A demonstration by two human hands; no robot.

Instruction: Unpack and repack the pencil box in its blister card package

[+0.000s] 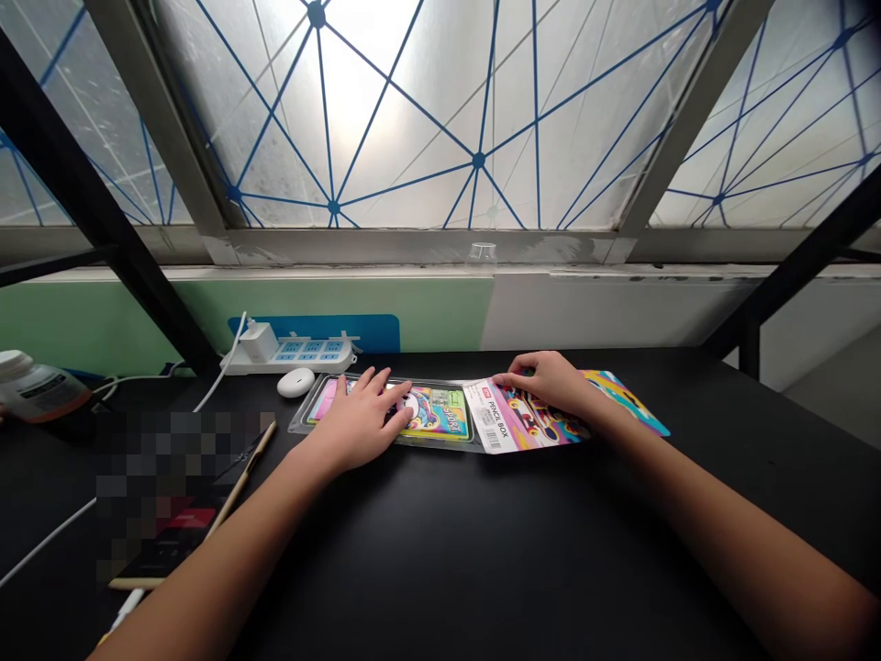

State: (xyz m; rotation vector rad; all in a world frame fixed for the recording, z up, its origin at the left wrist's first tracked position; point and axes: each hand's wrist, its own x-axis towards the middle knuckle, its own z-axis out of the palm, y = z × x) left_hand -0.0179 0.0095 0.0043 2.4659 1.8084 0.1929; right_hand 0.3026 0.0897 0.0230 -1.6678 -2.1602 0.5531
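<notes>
Centre-left of frame: clear plastic rectangular tray holding a multicoloured cartoon-printed flat case; my left grip lies open over it, fingers spread. Right of centre: pink-and-white printed "PENCIL BOX" card, my right grip curled on it, pinching or merely resting, can't tell.

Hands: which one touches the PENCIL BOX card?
The right hand, touching that card; the left hand instead lies over the clear plastic tray.
</notes>
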